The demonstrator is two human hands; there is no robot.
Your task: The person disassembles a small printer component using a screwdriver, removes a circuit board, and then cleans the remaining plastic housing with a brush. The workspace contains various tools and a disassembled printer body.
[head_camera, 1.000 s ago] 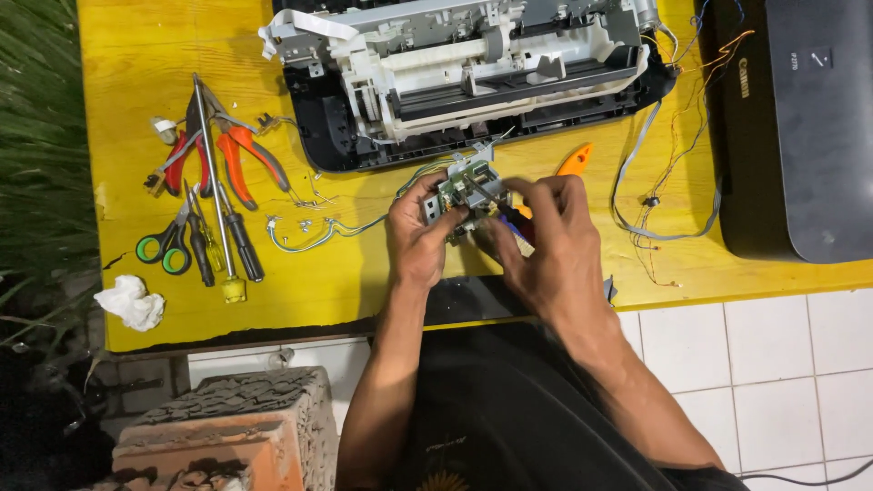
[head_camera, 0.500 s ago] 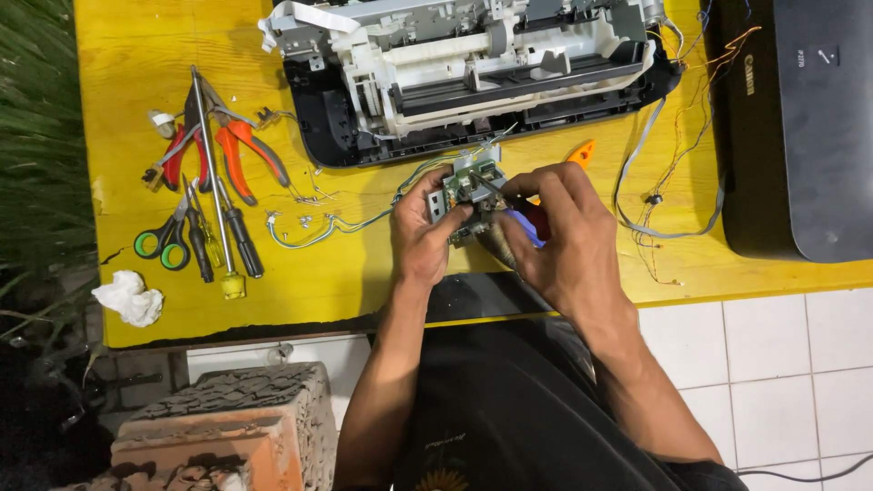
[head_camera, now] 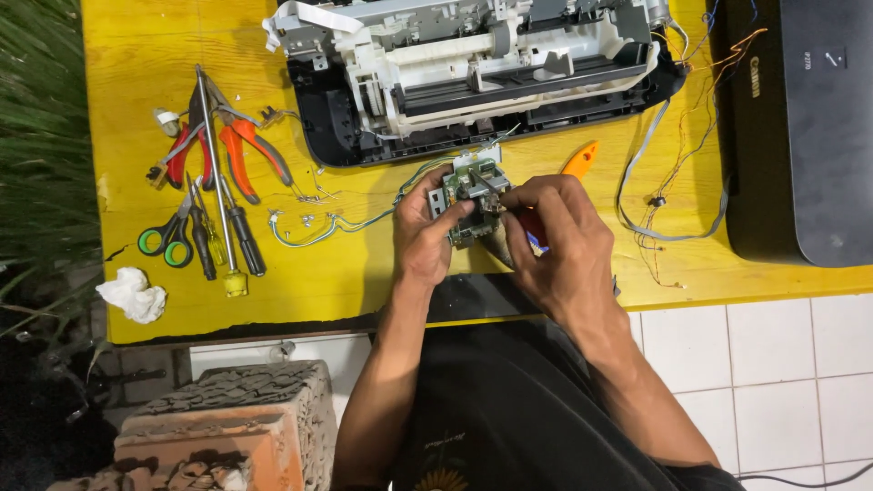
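Note:
A small grey-green printer part with a circuit board (head_camera: 470,195) is held above the yellow table (head_camera: 364,264) by my left hand (head_camera: 426,232), fingers wrapped round its left side. My right hand (head_camera: 555,241) grips a screwdriver with a red and blue handle (head_camera: 532,232), its metal tip resting on the part. Thin green and white wires (head_camera: 309,227) trail from the part to the left. Behind the hands lies an opened printer (head_camera: 473,73) with its white and black inner frame exposed.
Red pliers (head_camera: 232,145), green-handled scissors (head_camera: 168,241) and several screwdrivers (head_camera: 223,227) lie at the left. An orange pry tool (head_camera: 580,159) sits beside my right hand. A black printer (head_camera: 800,127) stands at the right, loose cables (head_camera: 664,209) before it. A crumpled tissue (head_camera: 132,295) rests near the table's corner.
Both hands with the part have stayed at the same spot. My right hand has shifted slightly, bringing the screwdriver tip onto the part.

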